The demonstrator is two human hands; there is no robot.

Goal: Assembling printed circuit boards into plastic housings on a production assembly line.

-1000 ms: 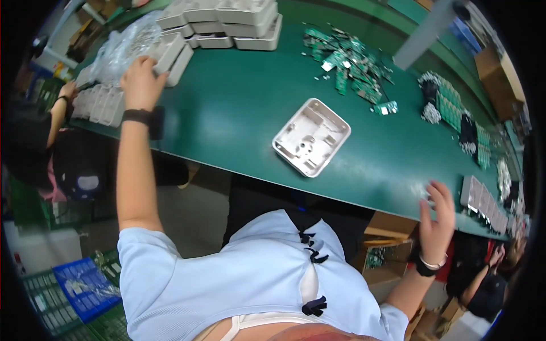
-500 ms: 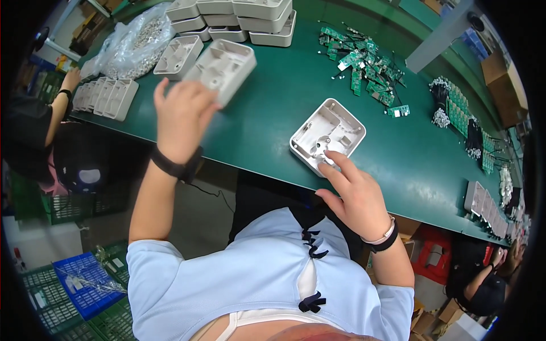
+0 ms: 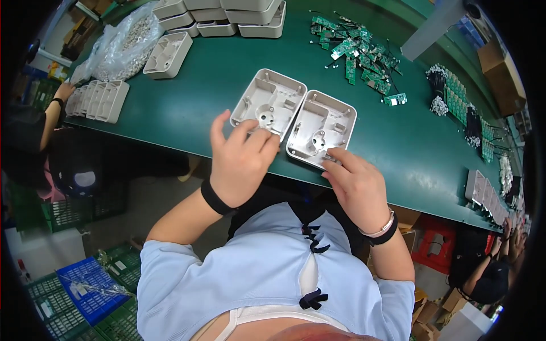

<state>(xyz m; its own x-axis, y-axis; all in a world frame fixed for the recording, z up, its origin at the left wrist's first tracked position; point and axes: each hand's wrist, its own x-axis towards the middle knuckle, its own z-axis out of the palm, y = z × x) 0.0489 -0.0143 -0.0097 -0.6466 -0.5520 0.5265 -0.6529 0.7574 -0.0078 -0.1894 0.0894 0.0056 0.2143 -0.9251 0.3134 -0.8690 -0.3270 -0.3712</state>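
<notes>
Two open white plastic housings lie side by side on the green table in front of me. My left hand (image 3: 242, 162) bends over the near wall of the left housing (image 3: 277, 85), fingertips inside the rim and thumb hidden. On the right housing (image 3: 333, 105), my right hand (image 3: 358, 184) holds the near right corner, fingers closed over the edge. Both housings show moulded posts, ribs and a round raised part near the front. Their near edges sit close to the table's front edge.
Stacked housings (image 3: 259, 29) stand at the back, with a single housing (image 3: 169, 54) beside a clear bag of small parts (image 3: 133, 37). Green circuit boards (image 3: 364, 57) with wires are heaped back right; more boards (image 3: 458, 99) line the right. Other people work at both sides.
My left hand has brought a housing from the back left to just left of the other one. My right hand stays at its housing's near corner.
</notes>
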